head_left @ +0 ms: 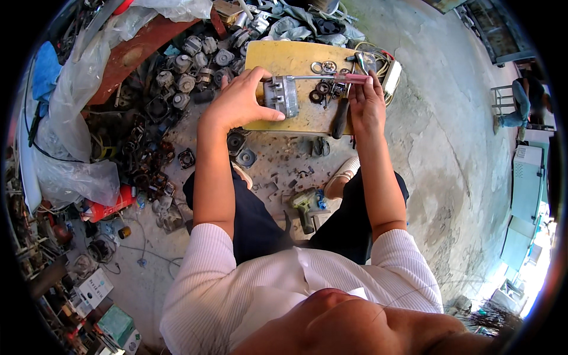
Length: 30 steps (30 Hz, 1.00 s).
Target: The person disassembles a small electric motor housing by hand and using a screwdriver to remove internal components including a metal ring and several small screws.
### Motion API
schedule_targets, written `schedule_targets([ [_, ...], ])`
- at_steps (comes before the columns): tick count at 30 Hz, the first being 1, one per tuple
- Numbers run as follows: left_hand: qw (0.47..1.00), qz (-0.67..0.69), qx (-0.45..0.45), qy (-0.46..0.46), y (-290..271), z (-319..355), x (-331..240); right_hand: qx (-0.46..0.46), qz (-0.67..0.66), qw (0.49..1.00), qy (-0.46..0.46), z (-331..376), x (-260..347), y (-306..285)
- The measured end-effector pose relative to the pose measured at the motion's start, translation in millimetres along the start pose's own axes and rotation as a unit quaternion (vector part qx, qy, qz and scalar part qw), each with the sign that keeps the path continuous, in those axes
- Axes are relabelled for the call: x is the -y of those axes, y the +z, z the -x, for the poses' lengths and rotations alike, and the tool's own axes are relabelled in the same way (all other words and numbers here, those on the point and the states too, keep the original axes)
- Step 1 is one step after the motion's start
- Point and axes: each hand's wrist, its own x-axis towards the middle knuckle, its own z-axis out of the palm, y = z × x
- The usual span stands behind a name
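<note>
– Any lettering about?
– Dark print marks a white box (95, 287) at the lower left.
– And the grey metal block (281, 97)?
– On the left part of the yellow tabletop (269, 54), squarish, with small raised knobs. The left hand (236, 102) grips it between thumb and fingers.
– The right hand (368, 107)?
– Closed round a screwdriver (355, 78) with a clear pinkish handle. Its slim shaft reaches the block's upper edge; whether the tip touches, I can't tell.
– What crowds them?
– Shiny metal rings (329, 67) and a black-handled tool (339, 118) close to the right hand. Left of the tabletop, dull motors (184, 64) heap up near crumpled clear plastic (83, 139); a green drill (303, 207) sits between the legs.
</note>
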Motion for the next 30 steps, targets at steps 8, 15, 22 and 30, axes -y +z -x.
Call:
schedule_targets([
  [8,0.999,-0.040,-0.010,-0.028,-3,4,-5,-0.031,-0.006,0.999,0.026,18,11,24],
  [15,0.999,-0.034,-0.022,-0.022,-1,4,-9,0.018,-0.025,0.999,0.020,8,5,8],
  [22,0.998,-0.043,-0.013,-0.035,-3,4,-10,-0.065,-0.036,0.995,0.067,17,13,26],
  [30,0.998,-0.048,-0.013,-0.032,-2,3,-10,0.011,-0.059,0.998,0.005,6,5,13],
])
